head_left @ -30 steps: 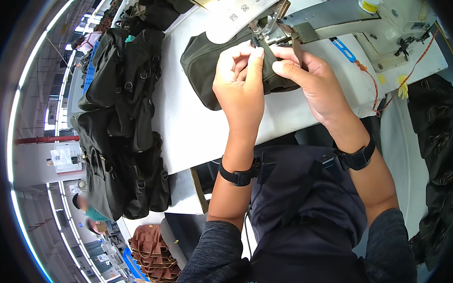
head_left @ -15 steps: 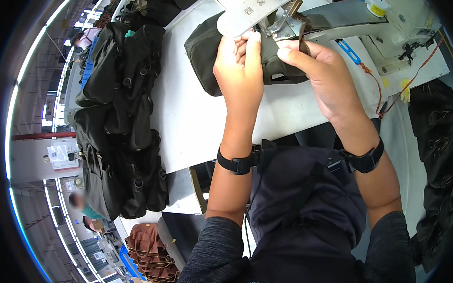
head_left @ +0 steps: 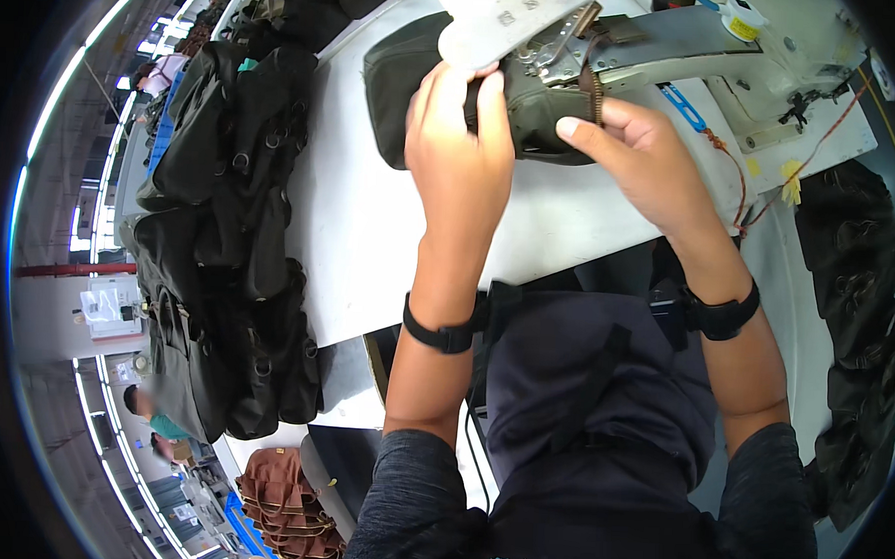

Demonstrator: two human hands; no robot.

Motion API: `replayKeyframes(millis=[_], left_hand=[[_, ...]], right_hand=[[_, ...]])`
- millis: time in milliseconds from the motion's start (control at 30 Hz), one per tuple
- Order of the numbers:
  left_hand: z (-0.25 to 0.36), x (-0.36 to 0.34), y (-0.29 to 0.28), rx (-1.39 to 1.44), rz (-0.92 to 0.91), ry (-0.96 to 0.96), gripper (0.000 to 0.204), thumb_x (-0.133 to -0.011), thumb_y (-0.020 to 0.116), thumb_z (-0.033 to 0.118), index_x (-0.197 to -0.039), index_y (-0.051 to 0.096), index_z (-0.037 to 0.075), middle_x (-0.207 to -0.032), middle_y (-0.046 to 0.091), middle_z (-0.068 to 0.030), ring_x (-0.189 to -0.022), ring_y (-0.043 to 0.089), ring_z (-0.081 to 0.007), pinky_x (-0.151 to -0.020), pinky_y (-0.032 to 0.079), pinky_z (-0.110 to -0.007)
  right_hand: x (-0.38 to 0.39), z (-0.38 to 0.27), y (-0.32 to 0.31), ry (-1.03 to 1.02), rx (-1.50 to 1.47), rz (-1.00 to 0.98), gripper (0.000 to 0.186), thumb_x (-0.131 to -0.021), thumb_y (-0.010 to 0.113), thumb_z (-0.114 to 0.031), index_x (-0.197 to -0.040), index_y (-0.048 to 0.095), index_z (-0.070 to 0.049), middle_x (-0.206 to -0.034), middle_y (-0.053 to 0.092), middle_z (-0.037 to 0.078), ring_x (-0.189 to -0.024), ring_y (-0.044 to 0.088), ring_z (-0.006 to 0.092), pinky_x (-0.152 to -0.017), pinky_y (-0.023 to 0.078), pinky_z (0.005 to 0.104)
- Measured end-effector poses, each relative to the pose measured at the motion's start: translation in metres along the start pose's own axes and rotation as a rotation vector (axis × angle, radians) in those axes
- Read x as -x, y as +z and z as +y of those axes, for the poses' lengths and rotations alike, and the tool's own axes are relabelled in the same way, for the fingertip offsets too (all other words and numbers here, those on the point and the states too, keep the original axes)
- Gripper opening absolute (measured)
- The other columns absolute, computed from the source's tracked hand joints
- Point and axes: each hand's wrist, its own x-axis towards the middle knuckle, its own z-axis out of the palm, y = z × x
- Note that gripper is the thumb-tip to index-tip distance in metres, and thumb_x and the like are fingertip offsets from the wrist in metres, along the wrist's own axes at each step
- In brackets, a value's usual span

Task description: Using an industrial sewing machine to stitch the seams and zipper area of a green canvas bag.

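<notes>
A dark olive fabric bag lies on the white table at the sewing machine, partly under its head. My left hand grips the middle of the bag just below the machine head, its fingers curled over the fabric and partly hidden. With thumb and fingers closed, my right hand pinches the bag's right end, beside a brown zipper that hangs from the machine's arm side down to the fabric. The needle area is hidden behind the head and my left fingers.
Dark bags with metal rings are piled along the left. Brown bags sit stacked at the lower left, and more dark bags hang at the right. A blue tool on an orange cord and a small white bottle are near the machine.
My left hand has shifted slightly left and its fingers have moved on the fabric. The bag's right end has turned under my right hand, which has moved slightly down and right.
</notes>
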Motion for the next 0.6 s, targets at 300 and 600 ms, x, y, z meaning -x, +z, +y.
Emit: replayKeyframes(millis=[300,600], left_hand=[[0.022,0.045,-0.025,-0.685,-0.203,0.613,0.057,-0.083,0.076,0.007,-0.138,0.063,0.007,-0.139,0.065,-0.0109,-0.129,0.06,-0.032,-0.112,0.041,-0.049],[0.011,0.037,-0.024,-0.522,-0.143,0.578,0.07,-0.064,0.081,-0.004,-0.132,0.068,0.012,-0.127,0.073,-0.007,-0.119,0.067,-0.0286,-0.102,0.05,-0.04]], right_hand=[[0.005,-0.027,0.005,0.121,-0.206,0.01,0.021,-0.101,0.065,-0.017,-0.106,0.073,0.002,-0.091,0.068,-0.003,-0.082,0.056,0.0024,-0.074,0.047,0.0225],[0.004,-0.049,0.006,0.253,-0.336,0.004,0.02,-0.101,0.065,-0.018,-0.104,0.073,0.0,-0.094,0.071,0.0,-0.085,0.063,0.0047,-0.078,0.05,0.0241]])
